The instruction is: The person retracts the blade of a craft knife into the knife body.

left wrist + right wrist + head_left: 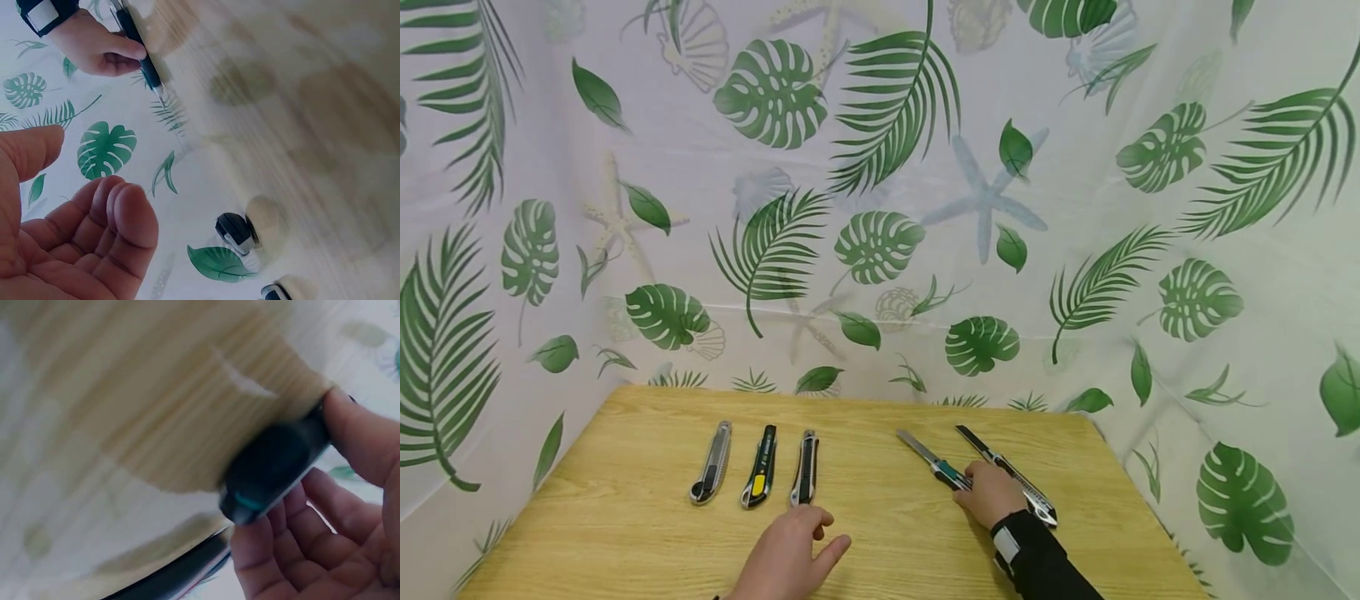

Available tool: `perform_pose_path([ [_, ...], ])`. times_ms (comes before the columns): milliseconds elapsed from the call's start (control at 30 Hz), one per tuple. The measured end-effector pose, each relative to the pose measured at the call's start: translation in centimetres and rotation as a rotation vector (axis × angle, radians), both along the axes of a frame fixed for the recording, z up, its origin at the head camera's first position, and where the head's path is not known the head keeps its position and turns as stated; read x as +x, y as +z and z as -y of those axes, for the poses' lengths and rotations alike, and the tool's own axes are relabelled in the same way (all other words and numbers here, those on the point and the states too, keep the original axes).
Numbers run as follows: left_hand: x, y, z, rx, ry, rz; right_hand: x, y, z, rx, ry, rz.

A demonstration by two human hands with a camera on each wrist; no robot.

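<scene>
The teal-handled utility knife [938,467] lies right of centre in the lower part of the head view, on the wooden table [625,533]. Its rear end sits inside the right hand [988,493], whose thumb and fingers curl round the handle, as the right wrist view shows. The blade is out, so the grip should probably stay on the body, well behind the metal, and any lift should be slow and level, with the point turned away from the other hand.

Its long axis runs diagonally, from lower right to upper left of the frame, with the blade tip pointing up-left toward the leaf-print curtain [880,208].

Just to its right, a black and silver knife [1009,477] lies nearly parallel, partly under the right wrist.

The left hand [790,558] rests at the lower centre, fingers loose and holding nothing, just below the nearest of three closed knives [758,467] lined up side by side at centre left.
</scene>
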State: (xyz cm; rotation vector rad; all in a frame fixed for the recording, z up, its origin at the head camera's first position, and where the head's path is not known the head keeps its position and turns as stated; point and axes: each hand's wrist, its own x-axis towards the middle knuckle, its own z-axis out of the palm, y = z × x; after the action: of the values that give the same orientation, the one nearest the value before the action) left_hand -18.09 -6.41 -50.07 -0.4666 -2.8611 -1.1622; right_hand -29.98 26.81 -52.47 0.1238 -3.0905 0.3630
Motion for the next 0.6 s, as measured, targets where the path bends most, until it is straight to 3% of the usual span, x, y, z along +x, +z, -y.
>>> perform_pose_path([
  [100, 0.2, -0.1, -0.1, 0.034, -0.028, 0.008, 0.7, 0.2, 1.4, -0.035, 0.064, 0.039],
  [233, 0.2, -0.3, -0.3, 0.105, -0.066, 0.058, 1.9, 0.8, 3.2, -0.243, 0.102, 0.093],
  [333, 0.3, -0.5, -0.7, 0.188, -0.084, 0.133, 3.1, 1.7, 4.7, -0.476, 0.114, 0.162],
  [500, 0.8, -0.7, -1.9, 0.381, -0.074, 0.255, 5.2, 3.7, 7.9, -0.98, 0.153, 0.331],
  [600, 1.1, -0.7, -2.7, 0.447, -0.055, 0.226, 6.6, 4.5, 9.7, -1.207, 0.188, 0.406],
])
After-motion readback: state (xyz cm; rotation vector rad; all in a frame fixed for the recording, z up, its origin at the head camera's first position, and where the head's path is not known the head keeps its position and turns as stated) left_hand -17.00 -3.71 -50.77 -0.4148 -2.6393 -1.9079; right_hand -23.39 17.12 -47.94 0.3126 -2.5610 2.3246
